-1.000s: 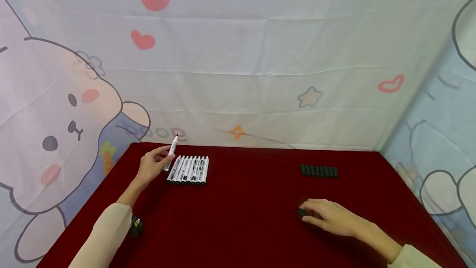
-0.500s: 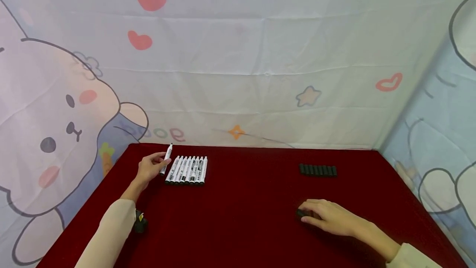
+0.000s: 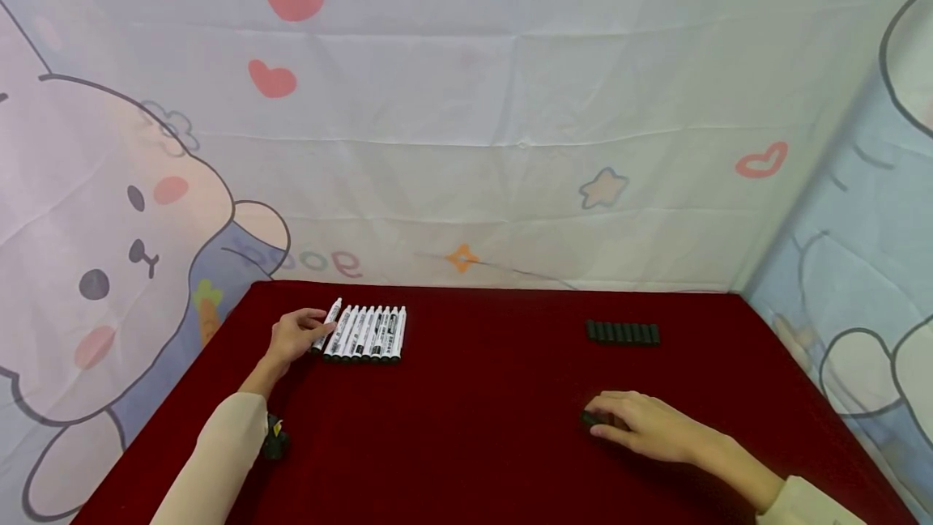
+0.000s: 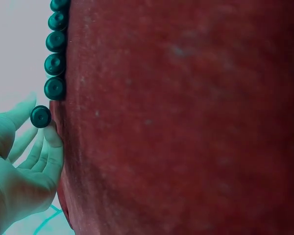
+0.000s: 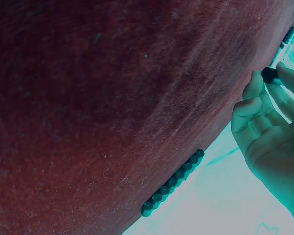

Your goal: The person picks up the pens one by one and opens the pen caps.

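My left hand point(image 3: 295, 336) pinches a white marker point(image 3: 332, 313) between thumb and fingers, just left of a row of several white markers point(image 3: 375, 332). This marker lies tilted nearly parallel to the row. In the left wrist view, its dark round end point(image 4: 40, 117) shows between thumb and fingertips, a small gap from the closest marker end point(image 4: 55, 88). On the right side, my right hand point(image 3: 645, 425) holds a black marker cap point(image 3: 590, 418) by its fingertips; the right wrist view shows that cap point(image 5: 270, 75) between thumb and index finger.
A row of several black caps point(image 3: 623, 333) lies at the back right of the red-covered table point(image 3: 466, 428). Beside the left sleeve sits a small dark object point(image 3: 275, 437), partly hidden. A printed cloth point(image 3: 437, 104) hangs behind the table.
My left hand has lowered the marker from above the table to beside the left end of the row. The right hand has stayed in place with the cap.
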A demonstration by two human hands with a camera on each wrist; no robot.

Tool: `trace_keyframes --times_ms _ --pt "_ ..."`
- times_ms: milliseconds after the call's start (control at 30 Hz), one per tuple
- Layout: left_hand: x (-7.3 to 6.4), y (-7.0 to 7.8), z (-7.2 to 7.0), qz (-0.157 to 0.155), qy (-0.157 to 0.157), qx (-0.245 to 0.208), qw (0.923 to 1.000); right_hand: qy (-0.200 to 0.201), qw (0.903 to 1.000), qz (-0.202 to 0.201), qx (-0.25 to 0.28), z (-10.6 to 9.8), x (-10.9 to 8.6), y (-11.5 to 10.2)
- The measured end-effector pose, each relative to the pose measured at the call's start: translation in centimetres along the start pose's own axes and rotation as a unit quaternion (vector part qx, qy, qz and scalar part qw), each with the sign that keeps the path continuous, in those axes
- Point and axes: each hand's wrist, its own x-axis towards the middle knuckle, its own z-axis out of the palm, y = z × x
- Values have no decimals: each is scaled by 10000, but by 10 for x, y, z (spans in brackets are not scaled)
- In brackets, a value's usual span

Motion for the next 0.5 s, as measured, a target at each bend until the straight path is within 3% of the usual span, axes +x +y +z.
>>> trace_keyframes --times_ms 167,500 --pt "1 -2 3 144 -47 179 9997 -1 10000 -94 -17 0 1 0" --pt "1 -2 3 430 -117 575 9974 -43 9999 93 -17 0 2 0"
